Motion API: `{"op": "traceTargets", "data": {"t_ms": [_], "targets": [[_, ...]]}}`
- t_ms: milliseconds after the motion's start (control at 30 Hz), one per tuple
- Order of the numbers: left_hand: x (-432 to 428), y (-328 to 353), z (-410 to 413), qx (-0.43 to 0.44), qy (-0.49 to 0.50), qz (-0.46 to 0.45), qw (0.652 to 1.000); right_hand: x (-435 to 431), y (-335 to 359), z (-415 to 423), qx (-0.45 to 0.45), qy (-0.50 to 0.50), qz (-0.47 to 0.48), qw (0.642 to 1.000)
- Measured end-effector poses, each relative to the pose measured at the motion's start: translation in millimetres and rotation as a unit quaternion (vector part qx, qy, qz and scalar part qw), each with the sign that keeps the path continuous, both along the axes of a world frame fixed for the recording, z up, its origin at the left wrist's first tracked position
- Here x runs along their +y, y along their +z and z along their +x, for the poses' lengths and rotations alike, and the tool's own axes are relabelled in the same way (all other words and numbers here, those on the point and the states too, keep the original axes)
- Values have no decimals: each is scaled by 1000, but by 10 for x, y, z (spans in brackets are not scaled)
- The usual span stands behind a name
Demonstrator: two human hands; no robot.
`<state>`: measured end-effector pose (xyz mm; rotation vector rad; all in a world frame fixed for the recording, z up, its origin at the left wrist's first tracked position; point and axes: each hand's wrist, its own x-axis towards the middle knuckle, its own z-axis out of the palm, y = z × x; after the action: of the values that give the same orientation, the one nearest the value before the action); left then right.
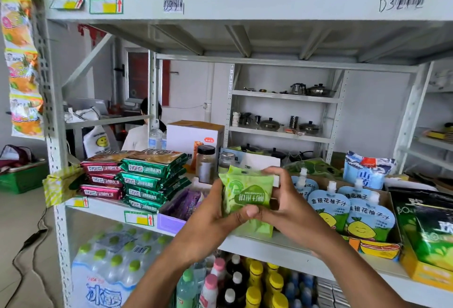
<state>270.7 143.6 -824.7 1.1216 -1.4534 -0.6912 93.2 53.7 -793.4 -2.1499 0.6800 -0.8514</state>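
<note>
A light green snack packet (pixel 247 191) is held upside down in front of the middle shelf (pixel 267 246) of a grey metal rack. My left hand (pixel 213 212) grips its left edge, thumb across the lower front. My right hand (pixel 286 197) grips its right side, fingers curled over the top right corner. More of the same green packets seem stacked behind and below it, partly hidden by my hands.
Green and red packets (pixel 149 180) are stacked left of my hands, and a purple box (pixel 171 222) sits beside them. Blue juice pouches (pixel 353 209) fill a carton at right. Two jars (pixel 206 163) stand behind. Bottles (pixel 245 283) fill the shelf below. A person (pixel 142 131) sits beyond the rack.
</note>
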Motion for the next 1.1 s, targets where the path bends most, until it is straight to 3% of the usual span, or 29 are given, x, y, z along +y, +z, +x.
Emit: {"op": "traceTargets", "data": {"t_ms": [167, 267, 400, 600, 800, 933, 1100], "targets": [[-72, -2, 127, -28, -75, -4, 997, -233, 231, -123, 83, 75, 13, 994], [-208, 18, 172, -37, -60, -14, 997, -386, 396, -70, 130, 55, -16, 990], [-458, 73, 229, -26, 16, -59, 998, -638, 620, 158, 156, -8, -53, 986], [-598, -220, 603, 4, 240, -73, 968, -1297, 823, 508, 115, -170, -145, 968], [-588, -654, 842, -38, 278, -70, 957, -1838, 480, 828, 282, -181, -118, 935], [-617, -686, 847, -52, 289, -95, 951, -1917, 349, 921, 350, -141, -21, 926], [-579, -686, 883, -112, 317, -79, 938, -1926, 280, 974, 446, -109, -99, 883]]}}
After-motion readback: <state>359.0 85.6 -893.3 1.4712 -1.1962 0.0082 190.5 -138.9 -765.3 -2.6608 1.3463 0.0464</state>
